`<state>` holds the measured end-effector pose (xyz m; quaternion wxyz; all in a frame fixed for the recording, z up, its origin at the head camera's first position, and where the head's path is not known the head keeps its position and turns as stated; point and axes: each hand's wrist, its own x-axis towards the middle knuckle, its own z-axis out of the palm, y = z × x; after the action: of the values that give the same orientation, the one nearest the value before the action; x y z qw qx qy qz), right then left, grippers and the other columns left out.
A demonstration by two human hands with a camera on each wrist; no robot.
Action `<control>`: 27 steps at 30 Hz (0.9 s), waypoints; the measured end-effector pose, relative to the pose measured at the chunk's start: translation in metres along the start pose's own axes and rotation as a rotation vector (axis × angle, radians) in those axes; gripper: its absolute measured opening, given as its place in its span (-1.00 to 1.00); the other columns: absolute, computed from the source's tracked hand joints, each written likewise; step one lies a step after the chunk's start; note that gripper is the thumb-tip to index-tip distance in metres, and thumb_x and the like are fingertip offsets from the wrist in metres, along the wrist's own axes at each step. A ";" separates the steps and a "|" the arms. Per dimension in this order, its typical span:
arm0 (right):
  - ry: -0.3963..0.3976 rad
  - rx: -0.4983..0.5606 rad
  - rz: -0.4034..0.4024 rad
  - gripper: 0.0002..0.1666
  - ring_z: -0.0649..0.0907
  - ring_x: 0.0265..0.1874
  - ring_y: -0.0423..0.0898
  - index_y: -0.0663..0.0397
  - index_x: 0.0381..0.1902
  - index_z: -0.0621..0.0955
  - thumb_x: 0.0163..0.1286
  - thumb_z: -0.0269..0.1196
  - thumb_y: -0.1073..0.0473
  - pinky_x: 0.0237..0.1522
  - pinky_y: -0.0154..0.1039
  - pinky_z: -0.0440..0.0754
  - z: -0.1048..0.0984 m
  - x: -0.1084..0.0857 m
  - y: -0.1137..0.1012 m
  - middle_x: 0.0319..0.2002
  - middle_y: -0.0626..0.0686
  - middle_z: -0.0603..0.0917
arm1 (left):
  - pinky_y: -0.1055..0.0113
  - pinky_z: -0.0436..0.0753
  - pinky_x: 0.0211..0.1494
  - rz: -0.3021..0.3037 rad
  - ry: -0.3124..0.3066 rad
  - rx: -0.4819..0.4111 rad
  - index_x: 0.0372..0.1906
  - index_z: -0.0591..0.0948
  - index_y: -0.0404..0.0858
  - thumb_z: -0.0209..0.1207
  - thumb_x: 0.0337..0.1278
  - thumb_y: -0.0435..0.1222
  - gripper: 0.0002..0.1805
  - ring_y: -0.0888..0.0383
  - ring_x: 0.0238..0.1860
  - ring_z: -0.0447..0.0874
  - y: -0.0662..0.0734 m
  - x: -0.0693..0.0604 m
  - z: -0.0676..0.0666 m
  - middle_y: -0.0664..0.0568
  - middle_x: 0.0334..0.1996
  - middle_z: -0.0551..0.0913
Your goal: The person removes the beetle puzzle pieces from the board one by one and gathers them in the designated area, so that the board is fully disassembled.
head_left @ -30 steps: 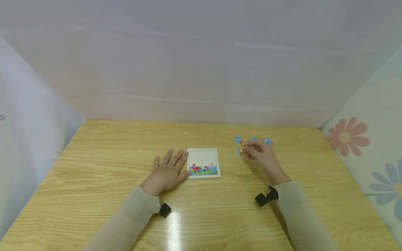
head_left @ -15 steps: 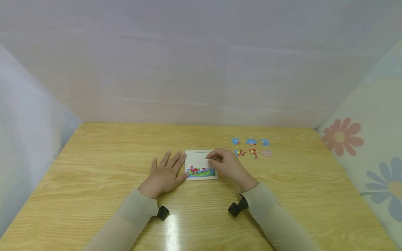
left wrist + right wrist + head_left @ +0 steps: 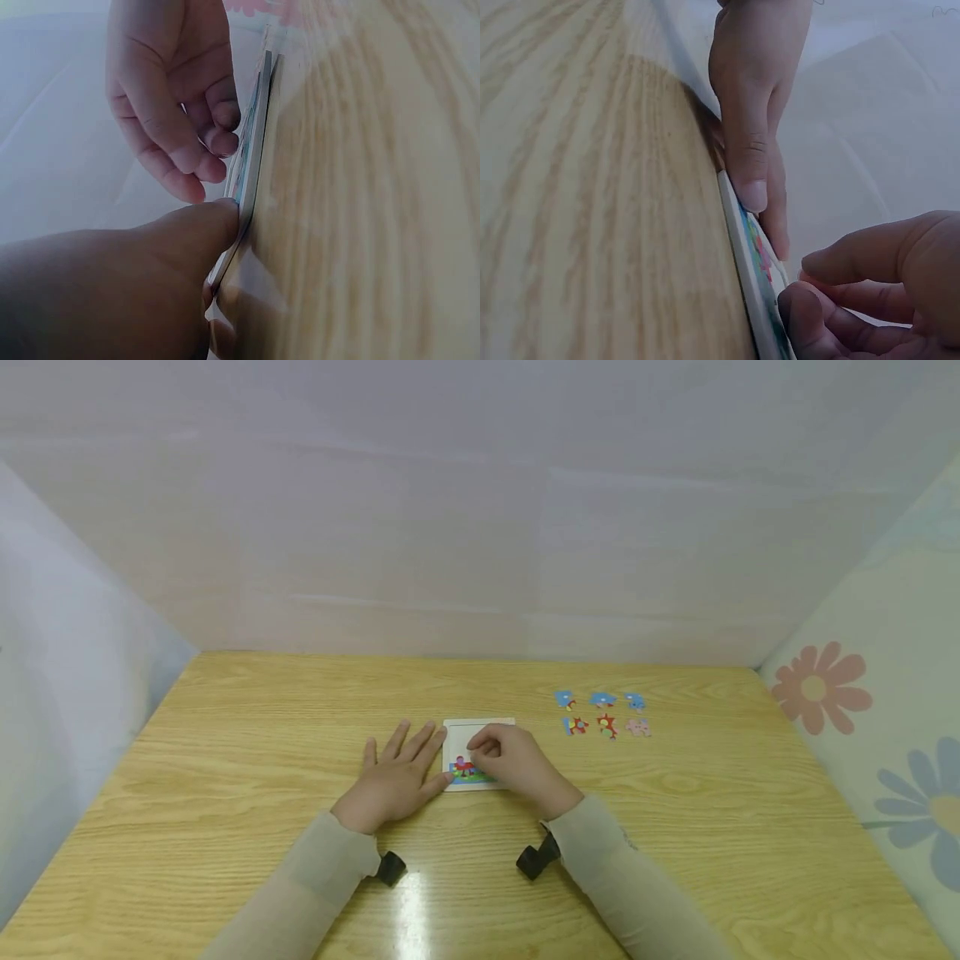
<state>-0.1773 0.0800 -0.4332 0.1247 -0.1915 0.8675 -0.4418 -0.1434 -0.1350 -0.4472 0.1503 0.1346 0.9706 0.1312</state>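
A small square puzzle tray (image 3: 447, 745) with a pale rim lies on the table. Its lower strip holds fitted pieces with a red, blue and green picture (image 3: 461, 770). My left hand (image 3: 392, 787) lies flat with spread fingers at the tray's left side, its thumb pressing the rim. Over the tray's middle, my right hand (image 3: 521, 766) pinches a small puzzle piece (image 3: 802, 276) between thumb and fingers; only a sliver shows in the right wrist view. The right hand covers the tray's right part in the head view.
Several loose puzzle pieces lie in two rows right of the tray, among them a red one (image 3: 607, 727) and a pink one (image 3: 638, 727). The wooden table (image 3: 300, 710) meets a pale sheet (image 3: 375, 527) behind. A flowered panel (image 3: 821, 685) stands right.
My right hand has moved left from the loose pieces to above the tray, then a little farther left over it. The left hand stays in place.
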 end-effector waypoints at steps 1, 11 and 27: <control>-0.009 0.004 -0.003 -0.84 0.64 -0.30 -0.17 0.20 -0.10 0.71 0.41 0.26 0.30 -0.17 -0.25 0.65 0.001 0.000 0.001 -0.27 -0.02 0.70 | -0.48 -0.33 0.43 0.005 0.004 -0.001 0.67 -0.12 0.02 -0.18 0.52 0.24 -0.17 -0.19 0.62 -0.42 -0.001 0.000 0.000 0.04 0.66 -0.17; -0.047 0.009 -0.029 -0.79 0.61 -0.28 -0.17 0.14 -0.11 0.70 0.28 0.36 0.36 -0.16 -0.28 0.64 0.006 0.002 0.010 -0.27 -0.03 0.67 | -0.49 -0.35 0.42 0.022 -0.008 -0.041 0.67 -0.13 0.04 -0.16 0.54 0.19 -0.19 -0.18 0.62 -0.46 -0.006 0.003 0.003 0.06 0.66 -0.20; -0.105 -0.092 -0.106 -0.71 0.48 -0.31 -0.13 0.16 -0.07 0.70 0.24 0.46 0.33 -0.21 -0.30 0.51 0.008 0.003 0.009 -0.27 0.03 0.55 | -0.52 -0.36 0.40 0.035 -0.046 -0.054 0.67 -0.10 -0.03 -0.17 0.60 0.07 -0.26 -0.23 0.61 -0.43 -0.003 -0.002 -0.009 0.00 0.66 -0.18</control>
<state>-0.1789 0.0777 -0.4454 0.1375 -0.2656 0.8679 -0.3967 -0.1450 -0.1401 -0.4391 0.1738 0.1504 0.9605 0.1567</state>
